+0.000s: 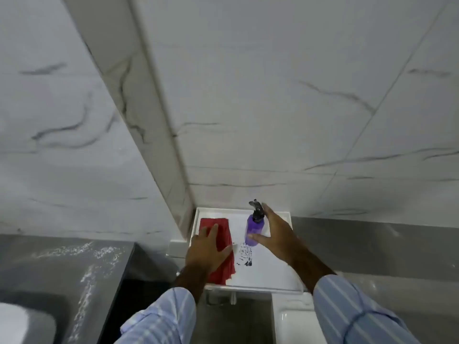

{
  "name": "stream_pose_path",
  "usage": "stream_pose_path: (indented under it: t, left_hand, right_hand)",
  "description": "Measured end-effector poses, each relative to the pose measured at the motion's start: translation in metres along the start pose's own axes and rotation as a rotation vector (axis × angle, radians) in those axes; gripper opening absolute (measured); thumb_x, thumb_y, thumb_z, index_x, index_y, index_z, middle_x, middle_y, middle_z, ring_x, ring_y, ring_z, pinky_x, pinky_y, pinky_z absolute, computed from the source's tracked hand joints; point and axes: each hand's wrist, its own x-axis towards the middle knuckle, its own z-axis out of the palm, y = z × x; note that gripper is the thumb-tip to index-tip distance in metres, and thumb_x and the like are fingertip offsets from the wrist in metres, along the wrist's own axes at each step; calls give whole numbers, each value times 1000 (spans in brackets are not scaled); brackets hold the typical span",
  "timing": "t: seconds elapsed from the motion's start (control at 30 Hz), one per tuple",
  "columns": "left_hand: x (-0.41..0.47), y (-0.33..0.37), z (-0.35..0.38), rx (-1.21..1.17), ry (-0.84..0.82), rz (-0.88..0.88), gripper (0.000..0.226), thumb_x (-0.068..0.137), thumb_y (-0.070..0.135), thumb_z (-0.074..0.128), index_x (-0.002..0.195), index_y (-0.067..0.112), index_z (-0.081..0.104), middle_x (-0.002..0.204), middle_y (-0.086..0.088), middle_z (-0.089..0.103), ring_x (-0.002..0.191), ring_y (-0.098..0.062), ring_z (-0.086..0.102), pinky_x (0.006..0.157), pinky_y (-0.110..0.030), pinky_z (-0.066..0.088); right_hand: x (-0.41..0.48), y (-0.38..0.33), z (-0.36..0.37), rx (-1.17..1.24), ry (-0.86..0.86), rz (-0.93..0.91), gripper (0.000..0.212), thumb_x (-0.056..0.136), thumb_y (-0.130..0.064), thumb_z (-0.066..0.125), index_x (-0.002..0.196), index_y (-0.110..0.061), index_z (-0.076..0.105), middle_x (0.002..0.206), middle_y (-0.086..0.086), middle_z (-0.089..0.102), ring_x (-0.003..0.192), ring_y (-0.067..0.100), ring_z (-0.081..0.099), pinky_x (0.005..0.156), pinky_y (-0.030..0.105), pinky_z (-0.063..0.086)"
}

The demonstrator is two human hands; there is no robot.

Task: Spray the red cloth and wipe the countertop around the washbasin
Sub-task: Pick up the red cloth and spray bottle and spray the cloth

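Black print on white tray [273,274] illegible

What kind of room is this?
Most likely a bathroom: marble-look wall tiles, a grey countertop around a washbasin, and a purple spray bottle on a white shelf.

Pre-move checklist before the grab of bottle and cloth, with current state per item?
1. Red cloth within reach: ok, left hand lies flat on it, fingers spread.
2. Cloth gripped: not ok, palm rests on top and nothing is pinched.
3. Purple spray bottle upright on the white tray: ok.
4. Right hand closed on the bottle: not ok, it is open beside the bottle, thumb near the base.
5. Nozzle direction relative to the cloth: cannot tell, the trigger head is blurred.
6. Liquid level in the bottle: cannot tell.
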Motion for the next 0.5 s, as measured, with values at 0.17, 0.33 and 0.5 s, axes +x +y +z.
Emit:
stream_pose_path:
  t: [0.17, 0.33, 0.5]
  left_hand:
    - [20, 4, 36, 71, -43, -165, 111, 88, 74, 67, 172, 26, 13, 179, -11, 9, 159, -45, 26, 129, -57, 34]
    - [36, 13, 53, 119, -33, -244, 96, 94, 49, 74, 168, 23, 18, 175, -17, 11, 154, -49, 29, 123, -62, 40]
    - [45, 13, 37, -145, 36, -270, 66, 97, 24, 73, 154, 16, 41, 162, -21, 28, 143, -44, 46, 116, -53, 49]
  right_hand:
    - [21, 21, 33, 137, 141, 58, 62, 88, -25, 84, 141, -15, 54, 123, -5, 64, 120, 22, 62, 92, 9, 41]
    - [28, 30, 41, 304, 237, 45, 45, 93, -22, 79, 130, -30, 54, 121, -6, 68, 116, 20, 64, 106, 38, 50]
    - [15, 15, 23, 526, 331, 40, 37, 90, -25, 81, 115, -37, 57, 111, -11, 69, 105, 17, 68, 79, 22, 59]
